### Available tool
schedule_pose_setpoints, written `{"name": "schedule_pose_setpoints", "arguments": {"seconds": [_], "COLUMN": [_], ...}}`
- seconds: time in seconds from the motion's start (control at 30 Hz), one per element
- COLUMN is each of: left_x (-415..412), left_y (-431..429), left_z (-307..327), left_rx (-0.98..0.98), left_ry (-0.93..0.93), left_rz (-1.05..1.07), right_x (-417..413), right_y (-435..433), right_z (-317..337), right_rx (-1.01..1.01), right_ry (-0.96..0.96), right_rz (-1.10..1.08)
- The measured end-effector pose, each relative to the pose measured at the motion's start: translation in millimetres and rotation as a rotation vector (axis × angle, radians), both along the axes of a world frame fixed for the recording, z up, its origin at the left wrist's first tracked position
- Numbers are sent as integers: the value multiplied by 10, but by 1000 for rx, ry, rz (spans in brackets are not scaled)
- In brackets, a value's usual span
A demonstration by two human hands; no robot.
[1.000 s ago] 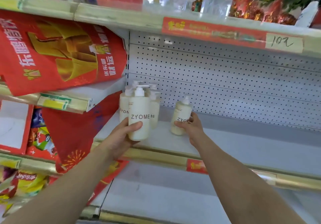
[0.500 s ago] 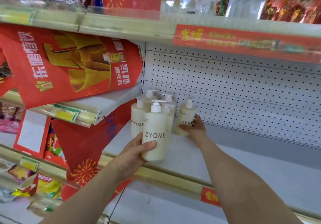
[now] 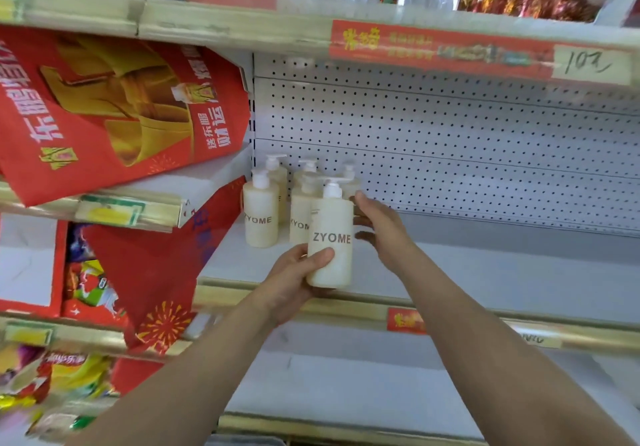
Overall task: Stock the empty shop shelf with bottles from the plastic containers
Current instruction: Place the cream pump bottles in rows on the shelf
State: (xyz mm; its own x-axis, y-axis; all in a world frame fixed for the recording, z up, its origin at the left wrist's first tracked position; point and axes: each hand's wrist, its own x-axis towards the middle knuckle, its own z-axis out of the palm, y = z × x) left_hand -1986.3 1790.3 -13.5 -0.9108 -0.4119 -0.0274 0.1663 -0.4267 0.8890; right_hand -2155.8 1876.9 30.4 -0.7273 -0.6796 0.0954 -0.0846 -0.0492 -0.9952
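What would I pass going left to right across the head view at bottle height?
red poster → leftmost standing bottle → held bottle → right hand → pegboard back panel

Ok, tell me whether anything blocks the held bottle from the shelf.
The left hand holds the bottle over the shelf front edge. Directly behind it, standing bottles fill the space, and the right hand sits just right of it. The bare shelf further right is free.
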Motion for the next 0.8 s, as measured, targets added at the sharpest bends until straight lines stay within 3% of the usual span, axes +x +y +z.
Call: {"name": "schedule_pose_setpoints", "arguments": {"seconds": [0.1,0.2,0.3,0.5,0.6,0.8], "left_x": [-80,-125,-146,-403,-554,-751], "left_y": [74,85,30,-299,-459,-563], "left_z": [9,31,127,237,226,122], "left_rx": [-36,-105,-330,-607,-736,-786], "left_ry": [-27,-76,-112,-109,-151,-227], "left_rz": [-6,-18,-1,724,731,797], "right_x": [194,198,77,-279,-420,-578], "right_y": [181,265,292,128,49,-167], "right_z": [120,181,187,75,3,-92], "right_rx": [104,126,99,178,204,224], "right_ry": [47,99,79,125,149,228], "right_rz": [213,192,142,-3,-24,7]}}
